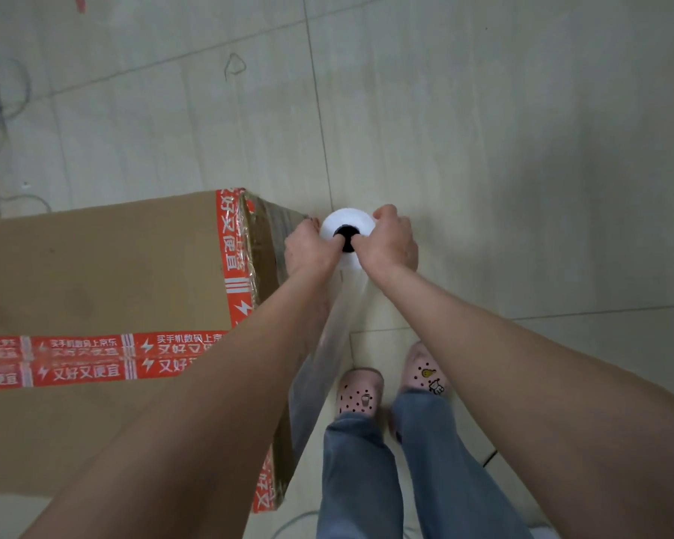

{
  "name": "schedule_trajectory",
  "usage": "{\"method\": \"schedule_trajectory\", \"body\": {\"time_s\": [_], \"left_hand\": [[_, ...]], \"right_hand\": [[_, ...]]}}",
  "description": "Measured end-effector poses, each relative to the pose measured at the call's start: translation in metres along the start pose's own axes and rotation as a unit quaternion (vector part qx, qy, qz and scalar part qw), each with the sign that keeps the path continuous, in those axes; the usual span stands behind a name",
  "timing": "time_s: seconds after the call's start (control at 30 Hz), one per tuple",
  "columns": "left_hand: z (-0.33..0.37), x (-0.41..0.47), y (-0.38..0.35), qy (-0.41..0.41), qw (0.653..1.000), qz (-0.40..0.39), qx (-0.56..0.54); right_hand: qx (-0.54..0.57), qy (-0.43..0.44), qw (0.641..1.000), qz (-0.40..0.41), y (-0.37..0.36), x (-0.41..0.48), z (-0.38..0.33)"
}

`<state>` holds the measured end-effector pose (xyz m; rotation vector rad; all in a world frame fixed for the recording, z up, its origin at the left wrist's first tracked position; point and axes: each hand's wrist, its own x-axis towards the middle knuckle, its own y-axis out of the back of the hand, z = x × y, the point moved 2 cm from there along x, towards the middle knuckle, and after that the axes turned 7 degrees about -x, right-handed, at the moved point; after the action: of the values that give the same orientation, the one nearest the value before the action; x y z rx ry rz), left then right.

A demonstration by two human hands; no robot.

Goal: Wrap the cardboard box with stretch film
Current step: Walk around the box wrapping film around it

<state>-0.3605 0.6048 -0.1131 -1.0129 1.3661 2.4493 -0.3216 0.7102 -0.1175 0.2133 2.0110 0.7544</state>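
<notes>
Both left hand [308, 249] and right hand [392, 243] clutch the white cylindrical film roll [347, 219] beside the cardboard box [94, 266].

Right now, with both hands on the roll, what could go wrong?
The film, pulled along the cardboard box side, may snag or tear at a corner. The left hand and right hand grip the roll only at its top, so it could tilt. A cable lies near the shoes: a trip risk.
</notes>
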Motion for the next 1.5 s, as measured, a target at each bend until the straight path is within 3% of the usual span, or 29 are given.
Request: {"method": "schedule_trajectory", "body": {"time_s": [0.07, 0.17, 0.33, 0.5, 0.57, 0.7, 0.9, 1.1, 1.33, 1.5], "left_hand": [[0.002, 0.002, -0.001, 0.003, 1.000, -0.016, 0.003], [0.011, 0.002, -0.006, -0.050, 0.993, -0.040, 0.096], [0.039, 0.004, -0.016, -0.223, 0.937, -0.052, 0.263], [0.059, 0.021, -0.016, -0.270, 0.902, -0.087, 0.327], [0.062, 0.028, -0.012, -0.270, 0.905, -0.087, 0.318], [0.061, 0.046, 0.005, -0.207, 0.948, -0.070, 0.232], [0.063, 0.081, 0.032, -0.107, 0.986, -0.039, 0.124], [0.060, 0.108, 0.051, -0.042, 0.998, -0.025, 0.036], [0.061, 0.123, 0.073, -0.101, 0.979, -0.053, 0.171], [0.087, 0.128, 0.069, -0.220, 0.922, -0.071, 0.312]], "right_hand": [[0.060, -0.049, 0.996, -0.038, -0.002, 0.002, 0.004], [0.072, -0.054, 0.995, -0.033, 0.003, 0.005, 0.010], [0.057, -0.042, 0.997, -0.015, 0.011, 0.009, 0.014], [0.006, -0.004, 1.000, -0.004, 0.021, 0.017, 0.005], [-0.027, 0.013, 1.000, 0.006, 0.026, 0.022, -0.004], [-0.062, 0.056, 0.996, 0.020, 0.033, 0.033, -0.030], [0.077, 0.071, 0.994, 0.031, 0.037, 0.054, -0.059], [0.097, 0.010, 0.991, -0.091, 0.018, 0.069, -0.085], [0.087, -0.011, 0.993, -0.077, 0.003, 0.070, -0.110], [0.048, -0.032, 0.995, -0.087, 0.010, 0.076, -0.114]]}}
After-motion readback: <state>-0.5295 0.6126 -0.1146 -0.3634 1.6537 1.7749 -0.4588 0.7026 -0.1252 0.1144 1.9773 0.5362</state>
